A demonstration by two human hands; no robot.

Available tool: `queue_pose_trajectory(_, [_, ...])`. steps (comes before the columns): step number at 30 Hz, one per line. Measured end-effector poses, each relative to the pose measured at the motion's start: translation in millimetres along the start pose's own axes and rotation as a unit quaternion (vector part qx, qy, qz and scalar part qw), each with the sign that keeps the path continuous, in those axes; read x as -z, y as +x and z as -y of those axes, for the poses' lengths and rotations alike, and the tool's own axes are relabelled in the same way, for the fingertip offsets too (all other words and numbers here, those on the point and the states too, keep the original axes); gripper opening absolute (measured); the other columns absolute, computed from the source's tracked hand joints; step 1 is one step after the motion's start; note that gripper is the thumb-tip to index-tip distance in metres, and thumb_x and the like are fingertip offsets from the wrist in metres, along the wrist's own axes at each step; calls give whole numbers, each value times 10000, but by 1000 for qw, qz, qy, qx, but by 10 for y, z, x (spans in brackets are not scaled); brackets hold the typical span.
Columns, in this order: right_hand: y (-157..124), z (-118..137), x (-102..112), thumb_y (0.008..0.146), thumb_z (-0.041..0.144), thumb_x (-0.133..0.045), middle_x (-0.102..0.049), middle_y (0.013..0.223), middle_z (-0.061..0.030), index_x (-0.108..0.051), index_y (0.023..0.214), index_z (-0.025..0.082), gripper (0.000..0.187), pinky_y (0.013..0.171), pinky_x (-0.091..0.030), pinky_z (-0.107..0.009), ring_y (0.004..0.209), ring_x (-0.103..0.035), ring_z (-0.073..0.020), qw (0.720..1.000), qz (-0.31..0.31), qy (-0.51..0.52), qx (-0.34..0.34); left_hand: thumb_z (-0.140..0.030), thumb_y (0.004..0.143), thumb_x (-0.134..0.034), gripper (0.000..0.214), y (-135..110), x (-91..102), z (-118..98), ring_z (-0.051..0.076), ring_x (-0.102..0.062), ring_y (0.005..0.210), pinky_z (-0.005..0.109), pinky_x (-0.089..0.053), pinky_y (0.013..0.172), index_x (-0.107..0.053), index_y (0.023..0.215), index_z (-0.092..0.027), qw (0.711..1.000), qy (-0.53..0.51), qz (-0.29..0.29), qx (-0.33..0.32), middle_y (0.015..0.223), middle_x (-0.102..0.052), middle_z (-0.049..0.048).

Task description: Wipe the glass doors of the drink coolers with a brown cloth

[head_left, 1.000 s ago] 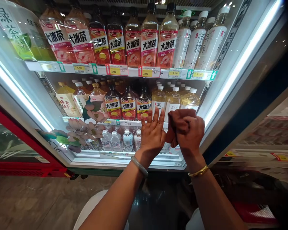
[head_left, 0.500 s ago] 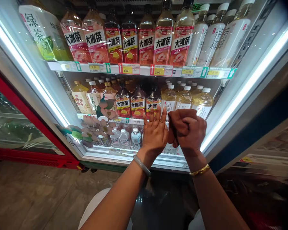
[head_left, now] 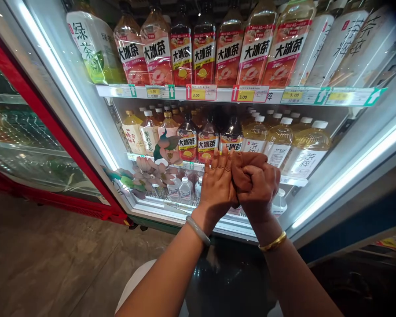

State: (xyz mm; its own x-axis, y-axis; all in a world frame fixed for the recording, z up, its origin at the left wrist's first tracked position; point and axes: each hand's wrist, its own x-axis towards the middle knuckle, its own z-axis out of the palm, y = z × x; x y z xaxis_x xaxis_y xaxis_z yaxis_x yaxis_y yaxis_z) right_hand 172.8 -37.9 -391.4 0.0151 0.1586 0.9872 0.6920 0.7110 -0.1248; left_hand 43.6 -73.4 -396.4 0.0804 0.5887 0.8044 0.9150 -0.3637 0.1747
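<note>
Both hands are raised in front of a drinks fridge's glass door [head_left: 95, 119]. My left hand [head_left: 217, 187] is open, its fingers stretched upward and close together, with a pale bangle on the wrist. My right hand [head_left: 262, 191], which wears a gold bangle, is closed around a bunched brown cloth [head_left: 241, 169]. The cloth and right fist press against the side of my left hand. Behind them stand iced-tea bottles [head_left: 208, 141] and pale tea bottles [head_left: 279, 143] on the middle shelf.
The top shelf [head_left: 218, 93] carries price tags and tall tea bottles [head_left: 255, 53]. Small water bottles [head_left: 185, 189] stand on the bottom shelf. A flower decal [head_left: 145, 174] covers the door's lower left. A red-framed fridge [head_left: 36, 132] stands to the left, above a grey tiled floor [head_left: 53, 264].
My hands have come together: the gap between the open left hand and the cloth-holding right fist has closed. The fridge has shifted right and looks nearer in the view.
</note>
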Motion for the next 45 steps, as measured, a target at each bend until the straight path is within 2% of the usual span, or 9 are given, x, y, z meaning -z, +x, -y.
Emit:
queue_pose_trajectory(3, [80, -87, 52, 902, 299, -617, -633, 1039, -83, -676, 989, 240, 120, 915, -459, -439, 980, -588, -264, 1000, -23, -19, 0, -153, 979, -416, 778, 7, -6, -21, 236, 10, 1657, 506, -29, 1367, -125, 1700, -163, 1000, 15, -18, -3, 1769, -143, 100])
queue_pose_trajectory(7, [232, -80, 62, 867, 338, -662, -612, 1040, -71, -676, 990, 241, 157, 920, -476, -446, 990, -588, -267, 996, -71, 0, -57, -152, 998, -413, 740, 9, 9, -24, 235, -4, 1658, 505, 6, 1363, -161, 1693, -173, 999, 34, -25, -12, 1770, -145, 96])
queue_pose_trajectory(13, [79, 235, -159, 908, 324, -605, -619, 1053, -100, -688, 1080, 243, 208, 903, -458, -449, 998, -554, -284, 1000, -2, -2, 1, -154, 939, -457, 837, -11, 119, 214, 262, 2, 1656, 523, -39, 1366, -99, 1696, -132, 998, 41, -40, -4, 1764, -133, 139])
queue_pose_trajectory(17, [32, 253, -190, 914, 257, -613, -625, 1058, -84, -696, 1029, 253, 142, 894, -450, -416, 995, -566, -259, 1000, 8, -1, 12, -189, 962, -450, 828, -17, 173, 319, 283, -24, 1656, 551, -51, 1359, -80, 1702, -161, 998, 51, -32, -11, 1764, -141, 134])
queue_pose_trajectory(23, [246, 80, -74, 907, 323, -630, -627, 980, -84, -689, 966, 225, 129, 910, -453, -434, 962, -582, -264, 997, -72, 12, -40, -149, 990, -408, 786, -14, 172, 220, 239, -14, 1659, 512, -43, 1363, -89, 1706, -209, 998, 48, -30, 2, 1776, -98, 91])
queue_pose_trajectory(31, [0, 273, -222, 922, 239, -639, -642, 1045, -84, -695, 1028, 249, 120, 897, -438, -416, 1003, -575, -264, 999, 10, -14, 43, -193, 977, -449, 820, -36, 151, 374, 247, -17, 1657, 497, -44, 1364, -65, 1701, -150, 998, 45, -49, -10, 1768, -102, 134])
queue_pose_trajectory(34, [106, 167, -163, 926, 267, -633, -648, 1059, -91, -697, 1012, 240, 110, 925, -444, -436, 1020, -597, -274, 999, -26, 2, 32, -154, 983, -423, 827, -25, 182, 391, 249, -19, 1655, 510, -75, 1362, -27, 1707, -211, 997, 58, -47, -19, 1771, -89, 105])
queue_pose_trajectory(38, [220, 131, -145, 914, 315, -645, -644, 1062, -109, -702, 1008, 211, 152, 957, -457, -470, 1025, -613, -291, 995, -94, 20, -37, -134, 967, -429, 870, -1, 227, 378, 263, -19, 1653, 524, -65, 1360, 15, 1707, -238, 996, 67, -57, -15, 1773, -47, 86])
queue_pose_trajectory(45, [-34, 470, -362, 919, 236, -620, -651, 1058, -84, -722, 1032, 244, 153, 928, -430, -417, 1026, -573, -259, 999, 11, -9, 42, -217, 1007, -470, 815, -19, 276, 514, 268, -37, 1655, 532, -70, 1356, -51, 1707, -204, 995, 59, -80, 21, 1766, -94, 122])
